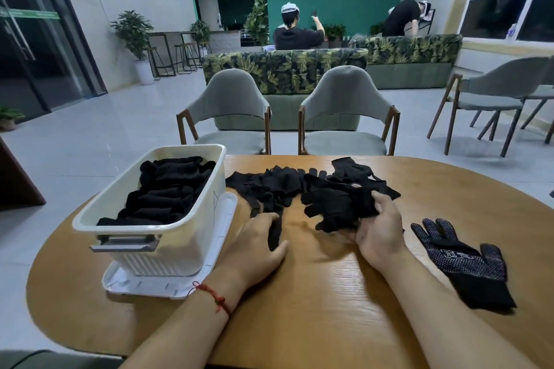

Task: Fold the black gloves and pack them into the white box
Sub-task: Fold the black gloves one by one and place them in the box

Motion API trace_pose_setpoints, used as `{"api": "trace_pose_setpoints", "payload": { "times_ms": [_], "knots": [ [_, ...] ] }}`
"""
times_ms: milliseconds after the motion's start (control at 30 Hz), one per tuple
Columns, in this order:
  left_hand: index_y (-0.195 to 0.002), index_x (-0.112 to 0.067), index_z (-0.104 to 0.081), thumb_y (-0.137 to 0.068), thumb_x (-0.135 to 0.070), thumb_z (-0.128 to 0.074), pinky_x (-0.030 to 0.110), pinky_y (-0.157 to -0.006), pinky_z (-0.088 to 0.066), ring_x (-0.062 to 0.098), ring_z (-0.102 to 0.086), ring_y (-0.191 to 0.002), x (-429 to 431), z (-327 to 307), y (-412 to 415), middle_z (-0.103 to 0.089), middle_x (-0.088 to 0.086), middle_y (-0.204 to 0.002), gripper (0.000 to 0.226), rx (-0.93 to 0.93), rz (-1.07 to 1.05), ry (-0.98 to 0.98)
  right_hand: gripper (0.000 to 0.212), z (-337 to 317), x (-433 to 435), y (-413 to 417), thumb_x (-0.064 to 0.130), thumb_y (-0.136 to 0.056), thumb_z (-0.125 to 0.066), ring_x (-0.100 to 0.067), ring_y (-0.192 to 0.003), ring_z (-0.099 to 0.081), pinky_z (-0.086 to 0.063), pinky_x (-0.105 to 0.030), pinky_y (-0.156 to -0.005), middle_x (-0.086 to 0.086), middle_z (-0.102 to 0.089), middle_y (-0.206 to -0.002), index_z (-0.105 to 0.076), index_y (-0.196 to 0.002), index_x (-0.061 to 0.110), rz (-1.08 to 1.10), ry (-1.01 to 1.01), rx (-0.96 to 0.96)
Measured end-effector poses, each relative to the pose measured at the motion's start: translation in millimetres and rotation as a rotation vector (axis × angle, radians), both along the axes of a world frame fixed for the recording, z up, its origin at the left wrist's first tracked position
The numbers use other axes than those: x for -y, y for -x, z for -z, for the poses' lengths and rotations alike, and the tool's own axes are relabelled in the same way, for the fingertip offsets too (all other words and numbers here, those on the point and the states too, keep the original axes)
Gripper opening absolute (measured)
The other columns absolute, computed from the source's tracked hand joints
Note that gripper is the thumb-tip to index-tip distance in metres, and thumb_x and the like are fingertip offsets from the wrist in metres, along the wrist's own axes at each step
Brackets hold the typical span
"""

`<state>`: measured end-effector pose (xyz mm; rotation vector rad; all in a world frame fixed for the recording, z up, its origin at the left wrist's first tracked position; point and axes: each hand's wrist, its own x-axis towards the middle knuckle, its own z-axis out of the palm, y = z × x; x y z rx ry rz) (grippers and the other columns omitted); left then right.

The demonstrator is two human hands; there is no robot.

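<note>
A white box (192, 237) stands on its lid at the table's left, holding several folded black gloves (162, 192). A loose heap of black gloves (278, 186) lies across the middle of the table. My left hand (257, 246) grips a narrow strip of black glove between thumb and fingers, just right of the box. My right hand (379, 231), palm up, holds a bunched black glove (338, 208) at the heap's near edge. One dotted black glove (467, 260) lies flat by itself at the right.
The wooden table (314, 308) has rounded edges. The box's white lid (221, 237) juts out under it. Two grey chairs (227, 117) stand across the table, more at the right. Two people are busy far behind a leaf-patterned sofa (284, 69).
</note>
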<state>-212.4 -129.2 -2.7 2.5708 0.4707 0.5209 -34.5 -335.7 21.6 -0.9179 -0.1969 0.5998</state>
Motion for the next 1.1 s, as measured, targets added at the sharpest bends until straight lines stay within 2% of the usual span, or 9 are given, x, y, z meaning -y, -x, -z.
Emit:
{"api": "trace_pose_setpoints", "payload": {
  "times_ms": [67, 200, 367, 467, 567, 667, 767, 900, 1100],
  "knots": [
    [-0.152, -0.032, -0.044, -0.096, -0.041, -0.065, 0.021, -0.108, -0.040, 0.000, -0.046, -0.134, 1, 0, 1, -0.049, -0.019, -0.145, 0.061, 0.025, 0.016, 0.041, 0.044, -2, -2, 2, 0.046, -0.107, -0.051, -0.037, -0.119, -0.071, -0.055, -0.066, -0.097, -0.014, -0.075, -0.130, -0.067, -0.136, 0.018, 0.018, 0.050, 0.061],
    [-0.149, -0.030, -0.047, -0.091, -0.012, -0.062, 0.027, -0.107, -0.052, 0.001, -0.055, -0.130, 4, -1, 5, -0.056, -0.015, -0.137, 0.063, 0.098, -0.026, 0.138, 0.027, 7, -8, -1, 0.012, -0.105, -0.060, -0.033, -0.117, -0.073, -0.064, -0.051, -0.083, -0.010, -0.076, -0.127, -0.066, -0.130, 0.023, 0.171, 0.198, 0.142],
    [-0.135, -0.037, -0.055, -0.088, 0.003, -0.052, 0.032, -0.106, -0.055, -0.001, -0.062, -0.124, 4, -5, 3, -0.066, -0.020, -0.125, 0.061, 0.223, 0.015, 0.212, 0.037, 9, -12, -1, 0.015, -0.110, -0.050, -0.018, -0.122, -0.070, -0.057, -0.048, -0.105, 0.001, -0.074, -0.132, -0.062, -0.142, 0.029, 0.227, 0.162, 0.100],
    [-0.138, -0.030, -0.051, -0.094, 0.010, -0.047, 0.032, -0.112, -0.048, 0.002, -0.060, -0.133, 15, -10, 6, -0.070, -0.010, -0.131, 0.060, 0.303, 0.110, 0.511, 0.037, 14, -11, -4, 0.018, -0.110, -0.049, -0.017, -0.129, -0.067, -0.049, -0.048, -0.117, 0.004, -0.071, -0.139, -0.064, -0.139, 0.037, 0.268, 0.170, 0.110],
    [-0.146, -0.033, -0.047, -0.103, -0.006, -0.048, 0.035, -0.115, -0.045, 0.004, -0.059, -0.133, 18, -11, 10, -0.070, -0.009, -0.136, 0.051, 0.212, 0.190, 0.662, 0.036, 12, -9, -1, 0.019, -0.109, -0.049, -0.019, -0.131, -0.066, -0.047, -0.049, -0.119, 0.003, -0.070, -0.140, -0.064, -0.135, 0.039, 0.274, 0.160, 0.096],
    [-0.149, -0.044, -0.047, -0.104, -0.036, -0.044, 0.026, -0.110, -0.043, -0.004, -0.059, -0.125, 26, -16, 14, -0.068, -0.019, -0.134, 0.047, -0.003, 0.282, 0.471, 0.036, 9, -8, 2, 0.021, -0.108, -0.051, -0.024, -0.129, -0.067, -0.049, -0.055, -0.116, -0.001, -0.071, -0.139, -0.064, -0.135, 0.040, 0.272, 0.159, 0.079],
    [-0.150, -0.044, -0.052, -0.112, -0.036, -0.033, 0.013, -0.118, -0.021, -0.024, -0.033, -0.136, 36, -18, 14, -0.050, -0.029, -0.151, 0.043, -0.160, 0.398, 0.120, 0.036, 5, -6, 6, 0.024, -0.107, -0.052, -0.026, -0.128, -0.068, -0.051, -0.057, -0.113, -0.003, -0.072, -0.137, -0.062, -0.138, 0.040, 0.270, 0.152, 0.094],
    [-0.163, -0.046, -0.029, -0.113, -0.046, -0.020, 0.033, -0.131, 0.000, -0.010, -0.001, -0.157, 38, -12, 11, -0.017, -0.023, -0.173, 0.051, -0.290, 0.415, -0.143, 0.035, 0, -4, 9, 0.024, -0.113, -0.045, -0.021, -0.123, -0.069, -0.056, -0.044, -0.104, -0.002, -0.075, -0.130, -0.063, -0.141, 0.029, 0.274, 0.114, 0.074],
    [-0.168, -0.034, 0.009, -0.113, -0.051, -0.017, 0.048, -0.131, 0.009, -0.001, 0.029, -0.154, 48, -8, 16, 0.021, -0.017, -0.173, 0.063, -0.373, 0.238, -0.242, 0.040, -3, 0, 9, 0.028, -0.112, -0.038, -0.019, -0.116, -0.072, -0.058, -0.039, -0.090, -0.001, -0.080, -0.121, -0.073, -0.131, 0.022, 0.308, 0.144, 0.113]
  ]
}}
